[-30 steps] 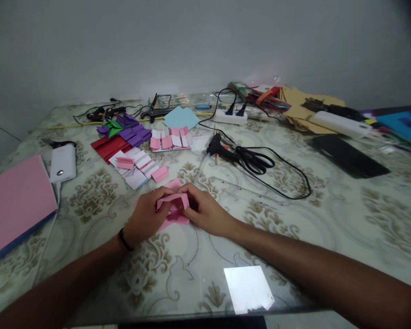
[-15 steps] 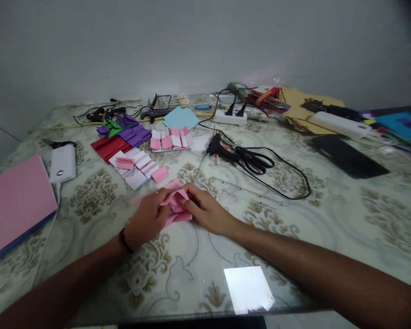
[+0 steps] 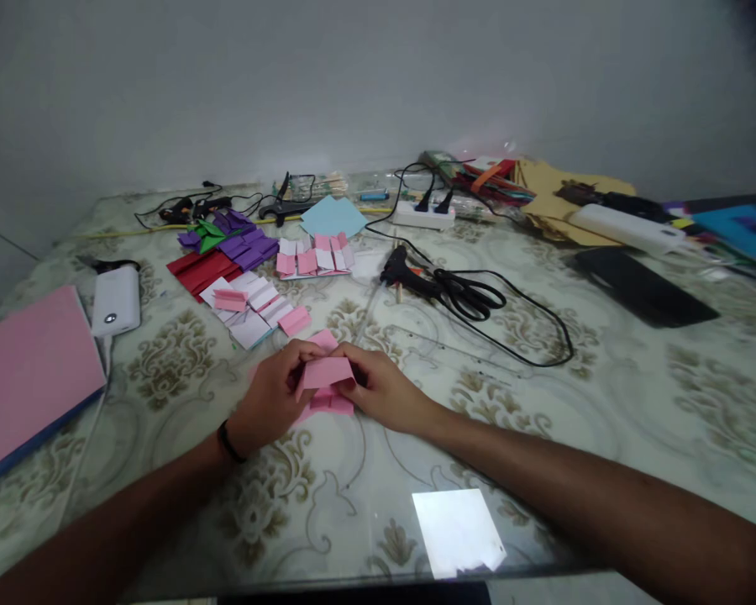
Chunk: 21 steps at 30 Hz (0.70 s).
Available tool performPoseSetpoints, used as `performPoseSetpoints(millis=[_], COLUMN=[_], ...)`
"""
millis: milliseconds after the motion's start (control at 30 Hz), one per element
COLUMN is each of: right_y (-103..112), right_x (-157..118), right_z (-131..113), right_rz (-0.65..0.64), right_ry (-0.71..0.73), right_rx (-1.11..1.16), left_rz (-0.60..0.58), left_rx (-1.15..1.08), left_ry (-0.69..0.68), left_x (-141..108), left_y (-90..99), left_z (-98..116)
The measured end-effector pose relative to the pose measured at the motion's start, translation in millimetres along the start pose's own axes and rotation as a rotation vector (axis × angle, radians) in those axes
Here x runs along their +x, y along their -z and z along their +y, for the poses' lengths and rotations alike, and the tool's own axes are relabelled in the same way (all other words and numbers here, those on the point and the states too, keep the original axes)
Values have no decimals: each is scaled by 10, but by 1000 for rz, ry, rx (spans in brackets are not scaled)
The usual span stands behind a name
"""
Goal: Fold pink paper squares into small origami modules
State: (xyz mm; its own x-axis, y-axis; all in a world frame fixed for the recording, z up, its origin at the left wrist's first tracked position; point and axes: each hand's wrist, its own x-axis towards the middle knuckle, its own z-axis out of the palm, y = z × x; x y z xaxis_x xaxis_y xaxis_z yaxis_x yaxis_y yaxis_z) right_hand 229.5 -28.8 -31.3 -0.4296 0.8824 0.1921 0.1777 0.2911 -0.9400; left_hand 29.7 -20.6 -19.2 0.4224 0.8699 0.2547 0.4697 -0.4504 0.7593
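Between both hands, low over the table's middle, is a folded pink paper with its flap standing up toward me. My left hand grips its left side, fingers curled around the edge. On the opposite side my right hand pinches the paper, the thumb partly inside the fold. More pink paper shows below and behind the held piece; whether it is the same sheet I cannot tell. Just beyond my hands lie folded pink and white paper pieces and another such group.
A black glue gun with a coiled cord lies beyond my right hand, near a white power strip. At left are a white power bank and a pink paper stack. Purple folded papers and blue sheets sit farther back.
The pink paper's near flap has been raised and flattened into a smooth panel; before, it was bent open around a hollow. Both hands have barely shifted.
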Motion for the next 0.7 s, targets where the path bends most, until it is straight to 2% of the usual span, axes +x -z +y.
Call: performPoseSetpoints(millis=[200,333,600,700], right_y=[-3,-3,-6,-8], right_x=[14,19,17,11], right_z=[30,19,-16,10], right_rz=[50,77,15,31], right_ry=[-23,-25,-7,7], right_rx=[62,67,-16,-38], left_rz=[-18,-23,-43,-27], left_rx=[-73,-23,-16,5], left_ry=[23,55,55,26], left_x=[-10,-9,-19,-25], left_y=[-17,-4,-8,-10], left_z=[18,49,17,38])
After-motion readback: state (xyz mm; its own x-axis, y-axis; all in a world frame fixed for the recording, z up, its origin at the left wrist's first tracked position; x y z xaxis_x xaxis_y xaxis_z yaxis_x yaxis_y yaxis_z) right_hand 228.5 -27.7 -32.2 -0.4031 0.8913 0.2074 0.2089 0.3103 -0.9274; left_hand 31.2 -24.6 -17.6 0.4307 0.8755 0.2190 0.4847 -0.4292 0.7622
